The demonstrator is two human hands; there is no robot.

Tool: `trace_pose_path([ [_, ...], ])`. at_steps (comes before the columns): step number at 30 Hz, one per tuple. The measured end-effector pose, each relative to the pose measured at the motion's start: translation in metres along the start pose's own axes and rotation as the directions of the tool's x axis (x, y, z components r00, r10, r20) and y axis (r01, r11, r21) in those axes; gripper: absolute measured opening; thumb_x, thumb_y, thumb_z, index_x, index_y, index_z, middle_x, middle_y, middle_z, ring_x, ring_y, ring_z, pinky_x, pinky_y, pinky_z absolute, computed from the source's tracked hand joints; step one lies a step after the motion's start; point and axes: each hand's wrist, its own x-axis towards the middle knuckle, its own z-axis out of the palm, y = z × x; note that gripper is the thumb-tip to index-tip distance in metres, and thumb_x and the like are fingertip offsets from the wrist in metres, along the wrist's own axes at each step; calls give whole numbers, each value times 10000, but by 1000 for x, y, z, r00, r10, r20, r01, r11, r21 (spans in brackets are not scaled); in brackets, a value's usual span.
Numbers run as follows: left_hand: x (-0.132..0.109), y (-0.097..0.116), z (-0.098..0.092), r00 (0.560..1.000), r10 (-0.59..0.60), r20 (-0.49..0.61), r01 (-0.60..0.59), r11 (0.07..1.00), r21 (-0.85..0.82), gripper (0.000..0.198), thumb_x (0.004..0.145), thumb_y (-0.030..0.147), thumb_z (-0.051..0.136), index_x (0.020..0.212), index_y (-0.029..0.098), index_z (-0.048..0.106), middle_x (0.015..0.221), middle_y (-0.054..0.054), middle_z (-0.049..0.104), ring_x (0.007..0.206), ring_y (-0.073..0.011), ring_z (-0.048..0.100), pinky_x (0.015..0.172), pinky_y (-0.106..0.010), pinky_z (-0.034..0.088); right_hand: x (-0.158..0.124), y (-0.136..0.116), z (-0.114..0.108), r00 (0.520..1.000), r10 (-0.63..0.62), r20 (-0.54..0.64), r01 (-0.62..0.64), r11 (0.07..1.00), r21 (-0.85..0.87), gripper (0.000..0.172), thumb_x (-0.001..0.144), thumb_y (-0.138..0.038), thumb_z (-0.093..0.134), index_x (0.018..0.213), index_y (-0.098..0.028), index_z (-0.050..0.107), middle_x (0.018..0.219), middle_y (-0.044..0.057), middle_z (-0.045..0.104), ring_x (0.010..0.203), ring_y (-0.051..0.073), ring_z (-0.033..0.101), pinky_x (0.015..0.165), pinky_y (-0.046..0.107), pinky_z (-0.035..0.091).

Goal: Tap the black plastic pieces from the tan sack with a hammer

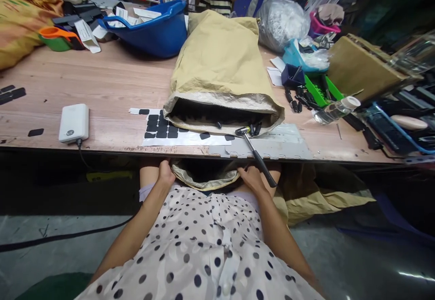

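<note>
In my lap, under the table's front edge, an open sack (204,185) shows its pale rim and dark inside. My left hand (166,173) grips the rim on the left side. On the right side of the same rim my right hand (252,176) is closed. A larger tan paper sack (219,60) lies on the table, its mouth facing me, with small black pieces at the opening. A hammer (258,156) rests by that mouth, its black handle sticking out over the table edge. Beside it lies a white sheet with black stickers (161,127).
A blue basin (152,32) with white boxes stands behind. A white power bank (74,123) with a cable lies at left. To the right are a green tray (322,90), a clear bottle (336,109) and a cardboard box (365,66). Two people's hands show across the table.
</note>
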Motion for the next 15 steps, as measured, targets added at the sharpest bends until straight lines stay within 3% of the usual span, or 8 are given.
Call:
trace_pose_path([
  [3, -9, -3, -5, 999, 47, -19, -44, 991, 123, 27, 627, 191, 584, 632, 182, 609, 557, 11, 594, 613, -185, 619, 638, -295, 555, -8, 4, -15, 999, -19, -33, 13, 981, -192, 423, 875, -432, 593, 770, -79, 802, 862, 257, 740, 1066, 425, 607, 918, 464, 396],
  [5, -15, -4, -7, 998, 62, -15, -59, 984, 171, 64, 594, 190, 638, 587, 177, 576, 533, 22, 562, 554, -159, 566, 565, -274, 502, -13, 7, -23, 997, -76, -19, 57, 873, -485, 488, 948, -460, 517, 831, -91, 814, 941, 271, 743, 1088, 421, 601, 919, 484, 386],
  [7, -21, -3, -8, 998, 66, -9, -63, 977, 202, 159, 562, 182, 688, 542, 181, 530, 502, 38, 514, 512, -131, 505, 504, -249, 436, -15, 9, -27, 992, -116, 41, 116, 778, -618, 464, 972, -415, 504, 877, -85, 815, 926, 262, 749, 1050, 400, 631, 883, 458, 400],
  [10, -30, 2, -10, 997, 82, -10, -76, 957, 279, 329, 521, 167, 760, 500, 203, 434, 474, 73, 412, 479, -90, 403, 448, -219, 333, -10, 12, -26, 982, -132, 136, 189, 744, -641, 391, 968, -339, 529, 901, -73, 808, 895, 249, 758, 950, 369, 688, 831, 421, 418],
  [12, -38, 6, -13, 990, 138, 13, -131, 905, 406, 348, 543, 198, 787, 535, 209, 440, 511, 77, 394, 497, -91, 392, 456, -218, 327, -7, 14, -24, 979, -132, 156, 202, 747, -633, 367, 962, -326, 543, 876, -81, 802, 879, 243, 760, 894, 353, 704, 810, 411, 427],
  [15, -54, 11, -18, 932, 339, 127, -342, 708, 618, 249, 596, 263, 783, 673, 221, 550, 646, 51, 455, 586, -133, 468, 531, -242, 409, -5, 23, -21, 982, -153, 107, 186, 746, -639, 303, 937, -305, 573, 851, -106, 784, 906, 245, 749, 975, 377, 672, 828, 429, 433],
])
